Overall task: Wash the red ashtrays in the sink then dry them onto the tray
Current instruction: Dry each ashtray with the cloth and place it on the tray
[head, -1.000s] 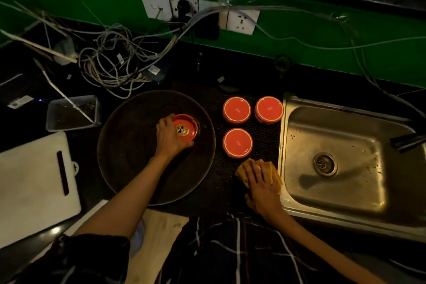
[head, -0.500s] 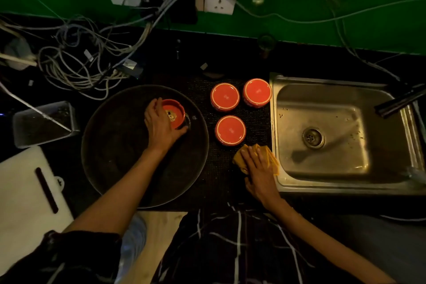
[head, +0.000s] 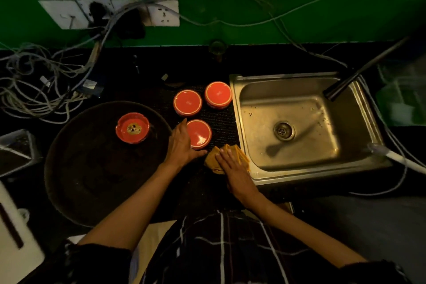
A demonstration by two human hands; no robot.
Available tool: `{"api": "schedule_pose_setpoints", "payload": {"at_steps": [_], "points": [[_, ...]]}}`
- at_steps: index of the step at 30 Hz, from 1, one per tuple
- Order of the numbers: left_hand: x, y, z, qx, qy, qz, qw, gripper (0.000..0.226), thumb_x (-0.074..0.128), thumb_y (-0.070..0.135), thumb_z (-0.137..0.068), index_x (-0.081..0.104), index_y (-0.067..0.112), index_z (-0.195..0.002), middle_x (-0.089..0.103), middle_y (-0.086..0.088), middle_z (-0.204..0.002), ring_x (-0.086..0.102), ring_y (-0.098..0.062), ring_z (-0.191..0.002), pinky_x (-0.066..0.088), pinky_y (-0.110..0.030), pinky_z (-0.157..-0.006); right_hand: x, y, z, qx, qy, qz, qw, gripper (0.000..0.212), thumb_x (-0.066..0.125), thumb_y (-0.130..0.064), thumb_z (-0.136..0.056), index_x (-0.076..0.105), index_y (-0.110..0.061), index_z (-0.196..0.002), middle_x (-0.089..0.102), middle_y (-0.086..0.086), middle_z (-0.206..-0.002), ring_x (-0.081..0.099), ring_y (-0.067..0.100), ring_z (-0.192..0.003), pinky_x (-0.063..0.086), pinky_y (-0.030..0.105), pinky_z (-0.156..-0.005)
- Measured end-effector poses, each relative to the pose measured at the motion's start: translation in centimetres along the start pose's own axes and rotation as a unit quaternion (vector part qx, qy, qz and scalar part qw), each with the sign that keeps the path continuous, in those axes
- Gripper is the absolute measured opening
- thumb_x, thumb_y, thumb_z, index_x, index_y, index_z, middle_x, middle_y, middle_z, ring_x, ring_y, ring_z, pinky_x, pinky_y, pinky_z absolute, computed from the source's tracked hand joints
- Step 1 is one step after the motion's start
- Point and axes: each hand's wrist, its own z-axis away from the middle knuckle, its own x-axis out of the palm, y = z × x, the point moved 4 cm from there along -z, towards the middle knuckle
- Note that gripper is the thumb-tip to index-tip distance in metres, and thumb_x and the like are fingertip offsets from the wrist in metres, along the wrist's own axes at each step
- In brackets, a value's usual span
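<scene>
**Next ashtray under your left hand**

Your left hand [head: 182,143] has left the ashtray on the tray and crossed to the nearest ashtray [head: 199,134] on the tabletop, fingers and thumb curled round its left and front edge. That hand was on the washed ashtray [head: 132,128] a second ago; now it sits alone, upright, on the far part of the round dark tray [head: 76,168]. Your right hand [head: 232,163] has not shifted: it lies flat, fingers straight, pressing the folded yellow cloth [head: 213,161] just beside the sink [head: 237,127].

Two more upturned ashtrays, one left [head: 187,102] and one right [head: 218,94], wait behind the one you hold, close to the sink's left rim. All three on the tabletop lie bottom-up.

Handle them as stiff, glazed pieces, probably ceramic or glass: fairly weighty for their size, breakable if knocked on the steel basin, and slippery once wet. Take each by the side wall, thumb opposite fingers across the rim, rather than by the smooth flat base.
</scene>
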Motion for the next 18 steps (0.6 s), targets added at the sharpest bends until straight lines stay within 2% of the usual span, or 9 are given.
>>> {"api": "schedule_pose_setpoints", "payload": {"at_steps": [3,6,9,12,16,18], "points": [[0.4,0.0,-0.7,0.002,-0.002,-0.002,1.0,0.133,0.092,0.044,-0.059,0.012,0.002,-0.156,0.024,-0.024,-0.158,0.025,-0.039,-0.146,0.025,-0.048,-0.118,-0.3,1.0,0.6,0.038,0.029,-0.093,0.995,0.098,0.051,0.017,-0.076,0.018,-0.025,-0.158,0.005,-0.001,-0.167,-0.004,0.016,-0.154,0.007,0.041,-0.124],[0.4,0.0,-1.1,0.003,0.008,0.022,1.0,0.127,0.094,0.031,-0.059,0.016,0.001,-0.155,0.028,-0.023,-0.156,0.03,-0.038,-0.144,0.027,-0.045,-0.117,-0.6,0.8,1.5,0.059,0.06,-0.16,0.984,0.087,0.048,0.016,-0.083,0.024,-0.022,-0.157,0.012,-0.001,-0.166,0.001,0.012,-0.153,0.007,0.036,-0.125],[0.2,0.1,-1.0,-0.002,0.02,0.031,0.999,0.124,0.095,0.033,-0.055,0.023,0.003,-0.152,0.037,-0.02,-0.152,0.038,-0.036,-0.139,0.034,-0.044,-0.112,-0.5,0.7,2.1,0.07,0.087,-0.2,0.973,0.072,0.048,0.008,-0.09,0.031,-0.019,-0.155,0.026,0.005,-0.162,0.018,0.02,-0.152,0.022,0.047,-0.123],[0.7,0.5,0.1,0.001,0.022,0.028,0.999,0.122,0.094,0.037,-0.052,0.028,0.004,-0.149,0.042,-0.019,-0.147,0.043,-0.036,-0.134,0.038,-0.042,-0.108,-0.6,1.1,2.6,0.096,0.105,-0.243,0.959,0.066,0.047,-0.002,-0.094,0.033,-0.027,-0.153,0.031,0.007,-0.159,0.031,0.025,-0.146,0.035,0.052,-0.115],[2.7,0.5,3.2,0.018,0.0,0.042,0.999,0.119,0.095,0.038,-0.053,0.03,0.008,-0.148,0.042,-0.016,-0.146,0.042,-0.033,-0.134,0.038,-0.042,-0.107,-1.9,1.0,2.8,0.115,0.145,-0.259,0.948,0.062,0.043,-0.011,-0.096,0.029,-0.029,-0.154,0.042,0.009,-0.151,0.053,0.023,-0.127,0.052,0.048,-0.098],[3.9,0.2,4.9,0.037,-0.02,0.049,0.998,0.12,0.094,0.042,-0.055,0.028,0.009,-0.149,0.039,-0.015,-0.148,0.04,-0.032,-0.136,0.036,-0.041,-0.109,-2.8,0.7,2.7,0.104,0.17,-0.244,0.949,0.064,0.042,-0.009,-0.098,0.024,-0.029,-0.156,0.036,0.006,-0.156,0.051,0.023,-0.129,0.052,0.044,-0.099]]}}
